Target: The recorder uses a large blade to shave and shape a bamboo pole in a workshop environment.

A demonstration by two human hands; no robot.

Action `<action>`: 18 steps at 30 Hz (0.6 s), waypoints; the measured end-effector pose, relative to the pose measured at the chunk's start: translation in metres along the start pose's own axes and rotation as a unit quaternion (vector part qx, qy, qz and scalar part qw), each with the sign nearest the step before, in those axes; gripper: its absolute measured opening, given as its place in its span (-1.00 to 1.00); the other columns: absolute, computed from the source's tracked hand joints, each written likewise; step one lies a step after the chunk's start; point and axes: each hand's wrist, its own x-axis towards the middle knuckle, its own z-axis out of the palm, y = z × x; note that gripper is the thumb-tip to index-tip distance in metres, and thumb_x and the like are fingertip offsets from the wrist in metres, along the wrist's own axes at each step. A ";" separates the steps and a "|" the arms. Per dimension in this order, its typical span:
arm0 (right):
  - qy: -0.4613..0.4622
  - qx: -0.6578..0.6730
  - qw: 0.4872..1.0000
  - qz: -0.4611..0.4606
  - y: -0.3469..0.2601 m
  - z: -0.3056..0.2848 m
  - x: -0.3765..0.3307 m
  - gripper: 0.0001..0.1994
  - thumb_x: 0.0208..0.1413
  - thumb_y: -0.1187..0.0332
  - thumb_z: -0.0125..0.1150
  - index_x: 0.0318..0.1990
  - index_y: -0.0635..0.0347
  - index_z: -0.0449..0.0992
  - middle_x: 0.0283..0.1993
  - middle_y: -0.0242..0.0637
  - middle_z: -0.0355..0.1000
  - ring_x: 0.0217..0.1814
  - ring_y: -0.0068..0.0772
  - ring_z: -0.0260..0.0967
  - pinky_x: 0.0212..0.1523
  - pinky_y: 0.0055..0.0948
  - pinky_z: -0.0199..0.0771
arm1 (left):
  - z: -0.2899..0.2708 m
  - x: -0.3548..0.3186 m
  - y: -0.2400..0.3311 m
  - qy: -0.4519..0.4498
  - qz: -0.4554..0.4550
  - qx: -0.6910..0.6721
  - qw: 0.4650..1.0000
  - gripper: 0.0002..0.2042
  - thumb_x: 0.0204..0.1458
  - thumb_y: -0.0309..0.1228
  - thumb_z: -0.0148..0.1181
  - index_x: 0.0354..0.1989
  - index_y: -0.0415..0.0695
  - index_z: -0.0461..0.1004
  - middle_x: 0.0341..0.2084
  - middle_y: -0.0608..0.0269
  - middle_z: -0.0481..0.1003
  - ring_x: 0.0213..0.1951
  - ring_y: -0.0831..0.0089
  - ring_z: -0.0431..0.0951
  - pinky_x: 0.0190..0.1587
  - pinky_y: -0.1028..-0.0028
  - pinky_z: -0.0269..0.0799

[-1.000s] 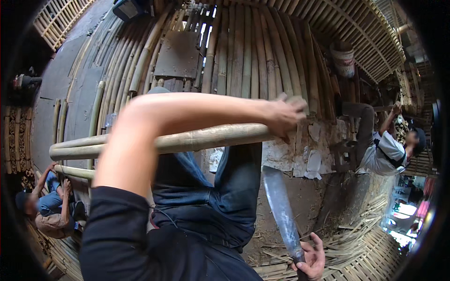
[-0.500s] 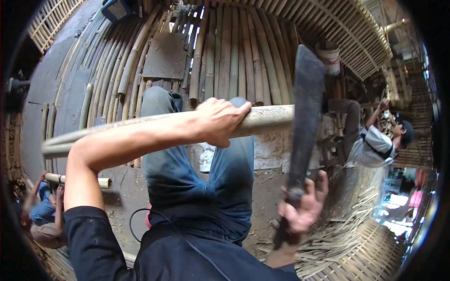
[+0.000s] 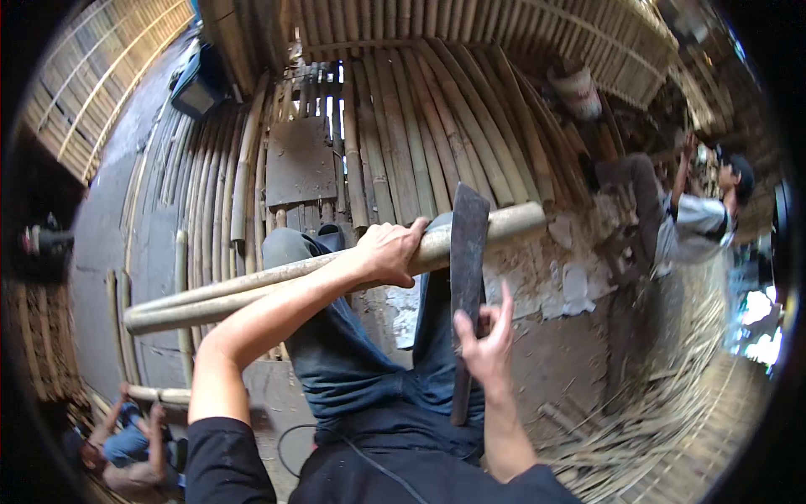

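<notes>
A long bamboo pole (image 3: pixel 515 225) lies slantwise over my knees, its far right end cut round and its left part doubled in outline, as if split. My left hand (image 3: pixel 391 254) is closed around it, just left of the blade. A broad dark machete (image 3: pixel 468 252) stands nearly upright across the pole, in front of it in this view; whether the blade touches the bamboo I cannot tell. My right hand (image 3: pixel 489 349) grips the machete's handle with the thumb and some fingers, the index finger pointing up.
Many bamboo poles (image 3: pixel 403 134) lie side by side ahead, with a flat board (image 3: pixel 300 160) on them. Split strips (image 3: pixel 638 428) are heaped at right. One person (image 3: pixel 701 210) sits at right; another (image 3: pixel 138 454), at lower left, handles a bamboo piece. A bucket (image 3: pixel 576 91) stands at the back.
The machete has moved left, from the pole's right end to across it. My right hand's fingers have shifted on the handle. The whole view has tilted; my left hand keeps its hold.
</notes>
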 end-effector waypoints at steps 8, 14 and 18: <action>0.011 -0.022 1.000 -0.009 0.009 0.016 0.064 -0.18 0.15 0.36 0.51 0.51 0.44 0.23 -0.21 0.04 0.69 -0.25 -0.21 0.70 -0.14 -0.28 0.67 | -0.042 -0.105 -0.035 0.030 -0.107 0.054 0.992 0.40 -0.49 0.30 0.68 0.57 -0.15 0.08 0.12 -0.18 0.46 0.17 -0.07 0.55 0.28 0.10 0.50; 0.082 0.000 0.989 -0.122 0.022 0.013 0.092 -0.20 0.17 0.48 0.39 0.56 0.35 0.18 -0.08 -0.04 0.69 -0.15 -0.23 0.69 -0.09 -0.32 0.68 | -0.004 -0.162 -0.061 0.101 -0.152 0.100 0.978 -0.15 -0.32 -0.15 0.61 0.23 -0.18 0.41 0.03 0.04 0.50 0.12 0.00 0.52 0.15 0.09 0.54; -0.014 -0.039 0.976 -0.213 -0.004 0.067 0.063 -0.13 0.15 0.47 0.37 0.63 -0.01 0.13 0.07 0.09 0.67 -0.01 -0.10 0.70 0.07 -0.21 0.69 | 0.000 -0.156 -0.046 0.097 -0.172 0.133 0.971 -0.20 -0.29 -0.23 0.57 0.23 -0.13 0.38 -0.02 0.04 0.51 0.11 0.00 0.49 0.14 0.09 0.51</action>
